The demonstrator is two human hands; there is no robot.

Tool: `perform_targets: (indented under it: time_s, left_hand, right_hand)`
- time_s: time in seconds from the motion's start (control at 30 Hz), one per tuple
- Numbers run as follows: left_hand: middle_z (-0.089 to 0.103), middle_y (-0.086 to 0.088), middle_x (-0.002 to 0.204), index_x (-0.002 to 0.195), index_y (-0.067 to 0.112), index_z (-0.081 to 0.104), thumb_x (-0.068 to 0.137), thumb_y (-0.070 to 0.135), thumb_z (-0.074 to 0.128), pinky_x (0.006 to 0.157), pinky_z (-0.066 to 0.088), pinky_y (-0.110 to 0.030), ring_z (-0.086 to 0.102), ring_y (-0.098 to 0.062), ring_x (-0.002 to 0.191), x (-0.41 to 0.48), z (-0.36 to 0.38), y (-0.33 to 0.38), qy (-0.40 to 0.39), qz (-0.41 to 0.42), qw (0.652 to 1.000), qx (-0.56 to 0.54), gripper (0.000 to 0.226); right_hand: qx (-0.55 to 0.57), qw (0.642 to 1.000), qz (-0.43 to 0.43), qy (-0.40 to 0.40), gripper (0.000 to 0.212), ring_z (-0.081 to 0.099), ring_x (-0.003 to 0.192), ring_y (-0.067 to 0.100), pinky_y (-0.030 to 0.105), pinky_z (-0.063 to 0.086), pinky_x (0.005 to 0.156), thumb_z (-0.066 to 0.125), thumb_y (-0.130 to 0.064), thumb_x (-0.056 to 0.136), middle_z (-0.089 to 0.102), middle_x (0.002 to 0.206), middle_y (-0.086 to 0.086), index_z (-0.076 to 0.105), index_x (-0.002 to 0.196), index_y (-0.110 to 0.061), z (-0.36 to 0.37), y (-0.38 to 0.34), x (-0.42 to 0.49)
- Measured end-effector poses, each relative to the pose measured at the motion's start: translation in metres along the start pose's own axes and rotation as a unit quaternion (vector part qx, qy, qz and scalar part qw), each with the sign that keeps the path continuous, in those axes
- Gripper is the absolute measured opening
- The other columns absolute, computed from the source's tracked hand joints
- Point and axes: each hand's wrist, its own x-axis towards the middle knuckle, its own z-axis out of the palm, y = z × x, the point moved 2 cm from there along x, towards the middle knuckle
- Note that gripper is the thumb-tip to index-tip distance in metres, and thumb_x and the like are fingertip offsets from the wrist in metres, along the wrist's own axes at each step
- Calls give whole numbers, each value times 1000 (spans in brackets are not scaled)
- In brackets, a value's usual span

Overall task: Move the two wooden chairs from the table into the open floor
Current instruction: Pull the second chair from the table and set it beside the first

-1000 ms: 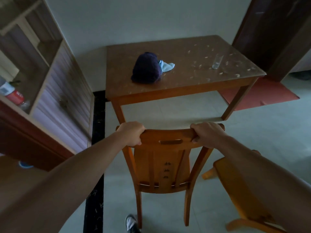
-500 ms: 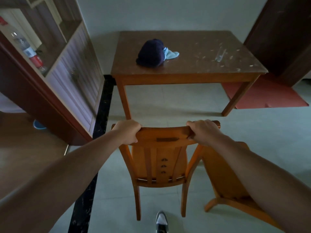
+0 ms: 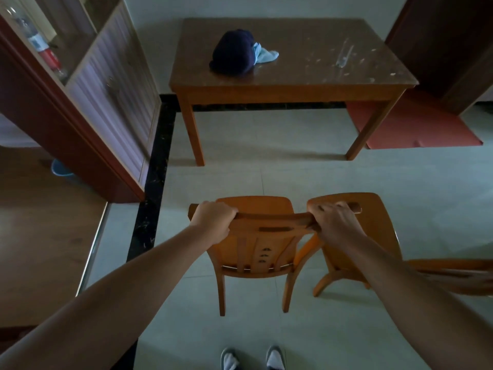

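A wooden chair [image 3: 256, 252] stands on the pale tile floor in front of me, its back toward me. My left hand [image 3: 213, 220] grips the left end of its top rail and my right hand [image 3: 333, 225] grips the right end. A second wooden chair [image 3: 373, 222] stands just to its right, seat facing up, partly hidden behind my right forearm. The wooden table [image 3: 288, 86] is well beyond both chairs, against the far wall.
A dark cap [image 3: 234, 53] with a light cloth and a clear glass [image 3: 342, 56] lie on the table. A tall cabinet [image 3: 106, 97] stands at the left beside a black floor strip. A red mat [image 3: 416, 124] lies at the right. My shoes [image 3: 250, 359] show at the bottom.
The chair I hold has come back from the table, leaving a wide gap of bare floor. It now sits alongside the second chair. Both hands keep their grip.
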Motion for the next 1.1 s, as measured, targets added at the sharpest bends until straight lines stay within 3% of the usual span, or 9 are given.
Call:
perform_targets:
  time_s: [0.13, 0.27, 0.4, 0.5, 0.67, 0.9, 1.1]
  left_hand:
    - [58, 6, 76, 97, 20, 60, 93, 19, 65, 67, 39, -31, 60, -16, 70, -29, 18, 29, -8, 0, 1000, -1, 6]
    - [58, 7, 76, 95, 21, 60, 96, 17, 58, 68, 40, -30, 55, -14, 66, -58, 34, 57, -13, -16, 1000, 8, 4]
    - [64, 8, 79, 96, 23, 61, 99, 26, 59, 67, 39, -28, 63, -13, 68, -82, 50, 82, -15, -39, 999, 18, 4]
    - [60, 10, 76, 95, 24, 60, 98, 33, 60, 65, 40, -26, 56, -11, 63, -94, 65, 96, -5, -44, 999, 19, 10]
    - [59, 11, 74, 96, 23, 62, 97, 32, 65, 62, 40, -24, 52, -9, 59, -105, 89, 109, -12, -51, 998, 31, 9]
    - [72, 6, 92, 110, 22, 65, 99, 27, 60, 72, 51, -28, 69, -13, 75, -113, 119, 132, -44, -53, 997, 35, 13]
    - [73, 8, 98, 115, 24, 62, 97, 36, 64, 78, 53, -27, 70, -11, 81, -111, 125, 133, -8, -50, 998, 30, 22]
  right_hand:
    - [-10, 1000, -17, -3, 17, 70, 96, 23, 45, 46, 88, 66, -24, 91, 73, 99, -3, 60, 106, -21, 24, 2, -38]
    - [-10, 999, -50, 19, 13, 70, 89, 25, 44, 46, 80, 66, -28, 91, 73, 93, 0, 60, 98, -20, 41, 0, -73]
    - [-9, 996, -81, 21, 15, 71, 92, 29, 44, 47, 79, 59, -27, 92, 73, 98, 4, 61, 102, -16, 57, -2, -102]
    - [-5, 996, -93, 9, 21, 70, 94, 29, 43, 46, 82, 50, -33, 94, 73, 101, 5, 59, 103, -16, 72, -1, -117]
    - [-7, 996, -88, -28, 19, 70, 92, 27, 42, 47, 84, 62, -23, 95, 72, 99, 2, 56, 112, -18, 102, -2, -134]
    - [-4, 996, -67, -65, 26, 69, 96, 23, 42, 46, 89, 62, -22, 95, 72, 102, -2, 55, 120, -22, 127, 5, -148]
    - [4, 995, -69, -66, 28, 67, 97, 23, 40, 44, 88, 60, -40, 95, 70, 103, -3, 51, 117, -24, 123, 7, -145]
